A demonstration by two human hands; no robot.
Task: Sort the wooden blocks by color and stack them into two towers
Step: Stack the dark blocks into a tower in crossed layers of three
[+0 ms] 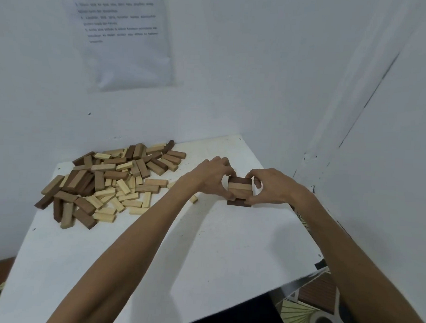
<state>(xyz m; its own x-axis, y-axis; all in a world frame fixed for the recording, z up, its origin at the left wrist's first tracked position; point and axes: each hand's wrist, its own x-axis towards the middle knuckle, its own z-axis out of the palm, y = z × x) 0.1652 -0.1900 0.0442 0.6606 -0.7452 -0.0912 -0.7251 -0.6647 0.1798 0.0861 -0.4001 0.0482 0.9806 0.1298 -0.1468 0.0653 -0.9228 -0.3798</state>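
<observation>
Squeezing in from both sides, the left hand (pixel 210 178) and the right hand (pixel 272 187) clamp the small stack (pixel 239 190) between them, on the far right part of the white table (pixel 155 256). Both hands have fingers and thumb curled against the stack's ends, the left on its left side, the right on its right side, so each is closed onto the wood with no gap showing. On top of the stack three blocks lie side by side: a dark one farthest, a pale one in the middle, a mid-brown one nearest, and a dark lower layer peeks out at the near edge. Over on the far left sprawls the loose pile of blocks (pixel 110 182), dark and light jumbled together. One stray light block (pixel 193 199) lies just beside the left wrist. A printed sheet (pixel 124 37) hangs on the wall behind the pile.
</observation>
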